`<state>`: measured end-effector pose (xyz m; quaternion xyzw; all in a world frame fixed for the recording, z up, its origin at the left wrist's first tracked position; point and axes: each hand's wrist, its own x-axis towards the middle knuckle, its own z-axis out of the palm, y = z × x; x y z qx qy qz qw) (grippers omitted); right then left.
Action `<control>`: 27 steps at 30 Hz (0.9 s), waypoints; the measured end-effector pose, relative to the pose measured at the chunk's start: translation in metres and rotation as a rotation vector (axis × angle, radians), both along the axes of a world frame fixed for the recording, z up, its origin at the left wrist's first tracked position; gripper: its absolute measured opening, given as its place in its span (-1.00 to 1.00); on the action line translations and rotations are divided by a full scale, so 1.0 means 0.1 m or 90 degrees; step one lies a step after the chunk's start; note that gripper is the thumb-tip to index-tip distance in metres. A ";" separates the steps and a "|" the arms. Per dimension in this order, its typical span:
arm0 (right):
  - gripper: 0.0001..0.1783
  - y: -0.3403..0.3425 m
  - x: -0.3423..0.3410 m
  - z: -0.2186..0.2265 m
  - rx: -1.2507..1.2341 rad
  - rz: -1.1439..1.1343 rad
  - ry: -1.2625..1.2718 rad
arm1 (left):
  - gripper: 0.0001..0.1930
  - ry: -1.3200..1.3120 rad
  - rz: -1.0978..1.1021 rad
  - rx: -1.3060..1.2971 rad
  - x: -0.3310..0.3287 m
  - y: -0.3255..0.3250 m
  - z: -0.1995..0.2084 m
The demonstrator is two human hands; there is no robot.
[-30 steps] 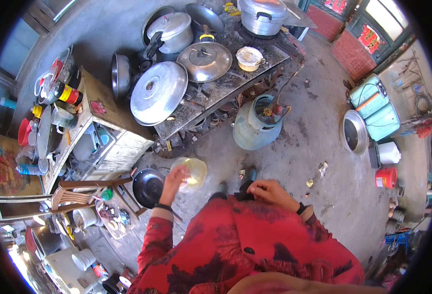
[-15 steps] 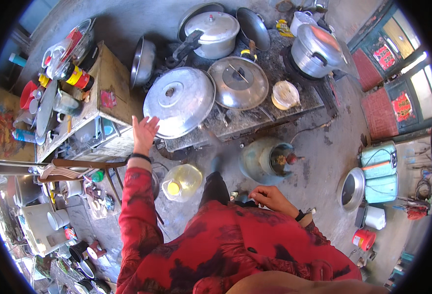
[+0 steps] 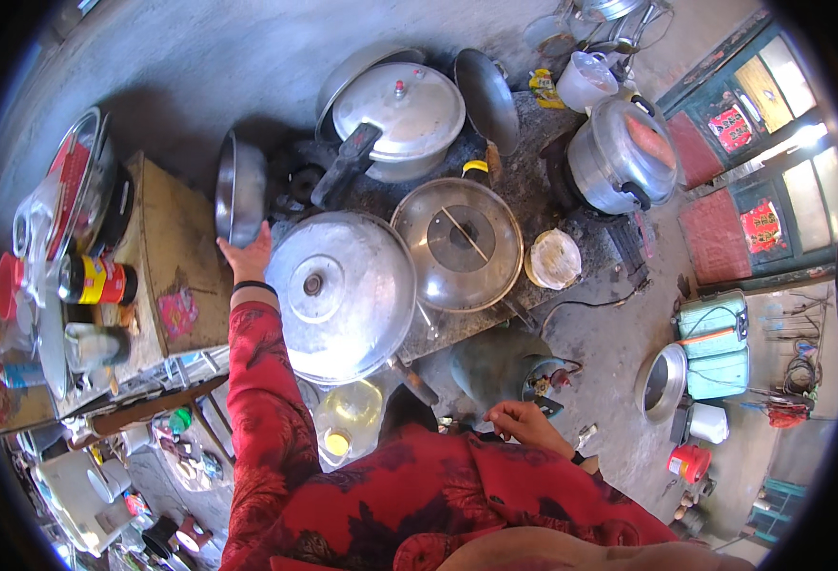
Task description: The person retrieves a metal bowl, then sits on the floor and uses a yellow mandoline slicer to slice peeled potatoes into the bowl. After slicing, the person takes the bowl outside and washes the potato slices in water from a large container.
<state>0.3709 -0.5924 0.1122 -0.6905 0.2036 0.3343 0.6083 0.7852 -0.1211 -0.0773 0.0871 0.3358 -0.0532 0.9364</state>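
My left hand [image 3: 246, 259] reaches out at the lower end of a grey metal basin [image 3: 240, 190] that leans on its side. Its thumb and fingers are spread at the basin's rim; whether they touch it is hard to tell. Just right of that hand lies a large silver domed lid [image 3: 348, 295]. Beside it a steel wok lid [image 3: 459, 243] with a dark centre covers a pan. My right hand [image 3: 528, 423] hangs before my red jacket, its fingers curled with nothing visible in them. A greenish gas cylinder [image 3: 495, 366] stands beyond it.
A pressure cooker [image 3: 405, 114] and a silver pot [image 3: 614, 157] stand at the back of the sooty counter. To the left is a wooden cabinet [image 3: 186, 252] carrying jars and bowls. An oil jug [image 3: 348, 419] sits on the floor near my legs.
My left hand has moved forward from the big lid's left edge to the leaning basin. The view has shifted nearer the counter. My right hand stays curled at my front.
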 end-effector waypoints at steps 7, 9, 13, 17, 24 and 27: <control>-0.72 0.01 0.32 0.03 -0.018 -0.002 0.036 | -0.06 0.056 0.078 0.034 0.29 0.20 -0.32; -0.71 0.02 0.38 0.04 -0.018 0.009 0.022 | -0.13 0.059 0.071 0.055 0.31 0.23 -0.37; -0.71 0.03 0.48 0.05 0.001 0.021 0.057 | -0.37 0.025 0.122 0.101 0.37 0.22 -0.53; -0.73 0.03 0.54 0.06 -0.031 0.054 0.027 | -0.74 0.072 0.064 0.048 0.32 0.13 -0.64; -0.75 0.04 0.57 0.09 -0.037 0.065 0.020 | -0.83 0.020 0.017 0.228 0.06 -0.15 -0.47; -0.73 0.03 0.55 0.09 -0.036 0.064 0.015 | -0.87 0.049 0.016 0.285 0.03 -0.27 -0.36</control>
